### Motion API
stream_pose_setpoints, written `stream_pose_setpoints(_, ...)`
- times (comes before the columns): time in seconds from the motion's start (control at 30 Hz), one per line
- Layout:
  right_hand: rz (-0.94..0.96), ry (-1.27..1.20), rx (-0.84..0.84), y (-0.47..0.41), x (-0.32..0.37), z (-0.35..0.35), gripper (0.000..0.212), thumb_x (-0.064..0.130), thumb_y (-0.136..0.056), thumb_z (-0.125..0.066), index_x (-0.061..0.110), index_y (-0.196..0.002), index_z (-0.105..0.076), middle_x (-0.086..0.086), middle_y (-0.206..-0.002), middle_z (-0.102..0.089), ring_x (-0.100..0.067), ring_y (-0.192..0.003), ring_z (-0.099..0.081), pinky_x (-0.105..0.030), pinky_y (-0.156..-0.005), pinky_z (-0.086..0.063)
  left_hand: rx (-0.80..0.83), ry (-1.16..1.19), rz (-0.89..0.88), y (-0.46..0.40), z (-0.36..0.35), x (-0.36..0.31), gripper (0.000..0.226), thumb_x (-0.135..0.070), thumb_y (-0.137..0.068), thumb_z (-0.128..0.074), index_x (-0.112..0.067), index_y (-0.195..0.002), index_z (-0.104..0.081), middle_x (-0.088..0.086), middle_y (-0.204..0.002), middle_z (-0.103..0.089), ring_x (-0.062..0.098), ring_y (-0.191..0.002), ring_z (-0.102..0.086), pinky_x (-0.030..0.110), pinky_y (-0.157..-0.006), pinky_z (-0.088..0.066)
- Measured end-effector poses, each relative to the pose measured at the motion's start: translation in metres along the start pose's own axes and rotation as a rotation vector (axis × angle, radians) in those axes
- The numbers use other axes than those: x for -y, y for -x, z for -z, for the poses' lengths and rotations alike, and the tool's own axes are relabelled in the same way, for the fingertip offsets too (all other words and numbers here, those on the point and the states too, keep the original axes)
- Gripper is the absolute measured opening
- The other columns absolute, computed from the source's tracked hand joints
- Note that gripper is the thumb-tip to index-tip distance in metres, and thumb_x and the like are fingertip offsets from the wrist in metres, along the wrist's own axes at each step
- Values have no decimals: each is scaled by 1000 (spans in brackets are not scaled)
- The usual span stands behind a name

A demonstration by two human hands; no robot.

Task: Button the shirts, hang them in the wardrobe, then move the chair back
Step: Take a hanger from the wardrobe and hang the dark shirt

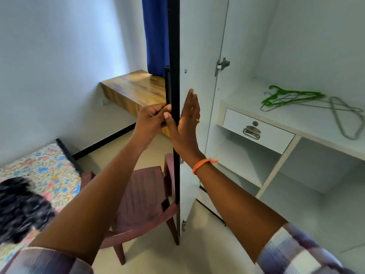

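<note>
The wardrobe door (197,46) stands open, seen edge-on in the middle of the view. My left hand (152,121) grips the black handle (167,84) on the door's outer side. My right hand (187,123) presses flat against the door's white inner face, fingers straight. Inside the wardrobe, a green hanger (292,96) and several grey wire hangers (343,119) lie on the shelf (256,99). A maroon plastic chair (142,196) stands behind the door's lower edge. A dark patterned garment (21,208) lies on the bed at the lower left.
A white drawer (258,129) with a metal pull sits under the shelf, with open compartments below it. A wooden desk (136,89) and a blue curtain (155,34) are beyond the door. The bed (45,167) has a floral sheet.
</note>
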State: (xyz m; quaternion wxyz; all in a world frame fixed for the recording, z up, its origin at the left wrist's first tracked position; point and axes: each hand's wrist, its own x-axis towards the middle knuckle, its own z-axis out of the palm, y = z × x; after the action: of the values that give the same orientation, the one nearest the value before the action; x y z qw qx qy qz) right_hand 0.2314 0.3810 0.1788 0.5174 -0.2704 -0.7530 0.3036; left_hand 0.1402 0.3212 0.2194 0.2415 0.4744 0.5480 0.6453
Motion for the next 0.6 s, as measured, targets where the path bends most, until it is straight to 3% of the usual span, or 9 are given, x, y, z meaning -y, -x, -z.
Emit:
stream_pose_setpoints(0.1,-11,29,-25,-2,5,-19,80,50,-100,-42,17,-159,0,-9,-168,1,-20,-154,6,-22,-116,11,-78,-52,-1,-3,14,7,35,-24,-97,-57,10,-103,-66,37,-84,-59,31,-75,-53,46,-70,-46)
stream_pose_setpoints(0.17,-15,36,-31,-3,7,-20,82,55,-98,-41,19,-159,0,-8,-168,0,-20,-154,4,-17,-113,11,-132,-113,-48,-1,10,6,30,-20,-100,-53,5,-99,-69,37,-86,-60,30,-74,-56,45,-70,-49)
stream_pose_setpoints(0.27,19,-32,-41,-1,0,-10,79,56,-97,-42,21,-159,-9,-7,-165,-11,-21,-153,-8,-20,-118,-7,-401,-363,-184,14,-10,3,22,-20,-101,-50,-8,-99,-68,9,-89,-66,13,-79,-62,31,-73,-51)
stream_pose_setpoints(0.33,36,-107,-74,1,-5,3,74,58,-96,-43,18,-155,-24,-7,-155,-28,-18,-144,-27,-23,-116,-26,-602,-483,-340,31,-28,-2,17,-20,-99,-53,-8,-108,-61,5,-106,-57,16,-90,-59,26,-75,-49)
stream_pose_setpoints(0.37,9,-143,-91,1,-11,9,71,57,-96,-45,17,-152,-30,-6,-150,-35,-16,-138,-34,-19,-111,-32,-615,-555,-473,38,-40,-5,16,-17,-97,-56,-5,-109,-59,9,-109,-53,19,-94,-56,26,-77,-47)
stream_pose_setpoints(0.4,-34,-170,-101,0,-21,13,67,54,-96,-47,15,-149,-34,-6,-145,-40,-16,-133,-40,-19,-109,-35,-560,-680,-627,43,-52,-5,15,-13,-96,-58,-3,-107,-59,12,-109,-53,21,-97,-54,27,-78,-47)
stream_pose_setpoints(0.47,-116,-191,-99,-3,-38,27,62,53,-98,-45,11,-143,-42,-10,-137,-49,-24,-127,-49,-37,-109,-42,-343,-939,-854,46,-79,0,18,-10,-92,-55,1,-104,-62,18,-104,-59,27,-96,-55,33,-75,-52)
stream_pose_setpoints(0.53,-147,-159,-130,-6,-56,44,60,55,-99,-42,8,-137,-48,-13,-129,-55,-29,-120,-55,-48,-103,-45,-165,-971,-799,38,-102,5,26,-14,-92,-49,2,-109,-62,19,-106,-62,30,-95,-60,36,-76,-55)
stream_pose_setpoints(0.6,-145,-122,-209,-10,-66,70,41,40,-100,-45,10,-127,-54,-7,-120,-59,-24,-112,-57,-45,-98,-47,-126,-843,-590,25,-122,9,26,-12,-94,-50,-3,-116,-59,15,-113,-59,27,-100,-58,32,-82,-53)
